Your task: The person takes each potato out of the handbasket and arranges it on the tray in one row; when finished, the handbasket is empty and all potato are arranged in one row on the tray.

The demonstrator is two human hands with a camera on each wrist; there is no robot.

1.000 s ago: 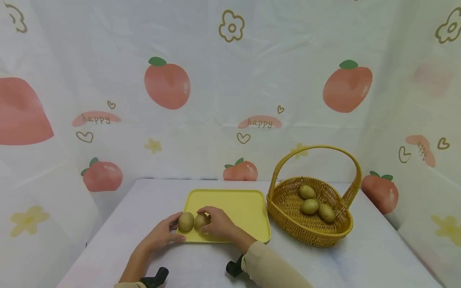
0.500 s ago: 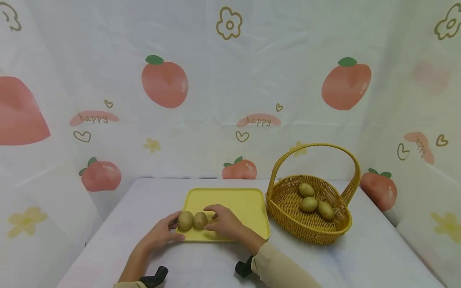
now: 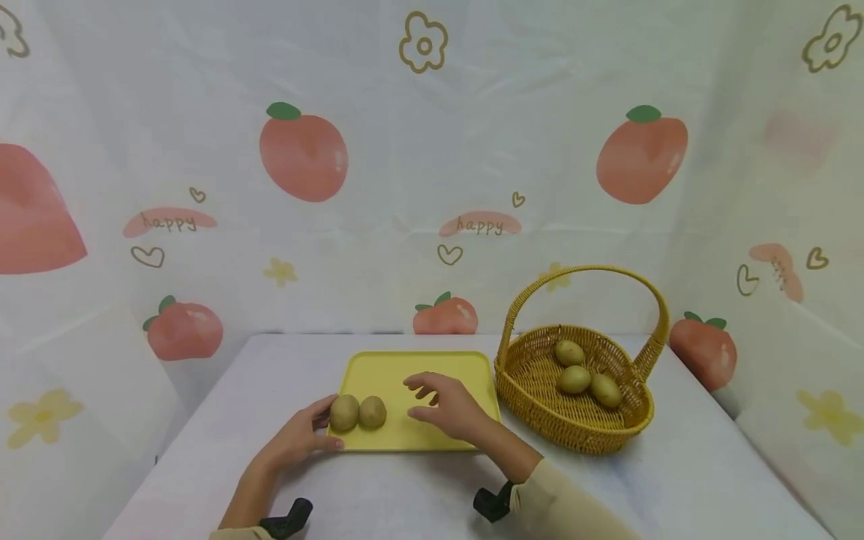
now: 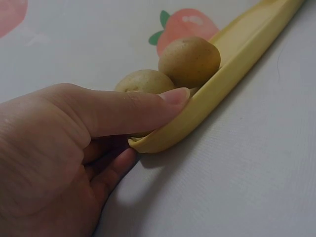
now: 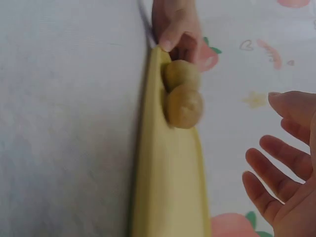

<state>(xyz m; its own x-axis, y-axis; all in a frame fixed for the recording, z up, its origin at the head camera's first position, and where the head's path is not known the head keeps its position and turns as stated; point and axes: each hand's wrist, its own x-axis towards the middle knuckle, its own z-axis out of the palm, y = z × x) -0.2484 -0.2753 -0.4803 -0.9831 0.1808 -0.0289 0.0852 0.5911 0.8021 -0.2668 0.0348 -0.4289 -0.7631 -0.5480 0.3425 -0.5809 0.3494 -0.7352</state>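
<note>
Two potatoes sit side by side at the left end of a yellow tray (image 3: 439,367); the left potato (image 3: 344,412) is close to my left hand, and the right potato (image 3: 373,412) is beside it. My left hand (image 3: 300,439) holds the tray's front left corner, its thumb (image 4: 143,111) lying over the rim and its other fingers around the end, partly hidden. Over the tray's right half is my right hand (image 3: 448,405), with nothing in it; its fingers (image 5: 276,177) are spread and loosely bent in the right wrist view.
Right of the tray stands a wicker basket (image 3: 574,435) with a tall arched handle (image 3: 587,268). Three potatoes (image 3: 574,379) lie inside it. A white cloth covers the table (image 3: 290,367), and a fruit-printed curtain (image 3: 378,262) hangs behind.
My right hand has let go of the right potato and moved off to the right over the tray. My left hand has stayed at the tray's left corner.
</note>
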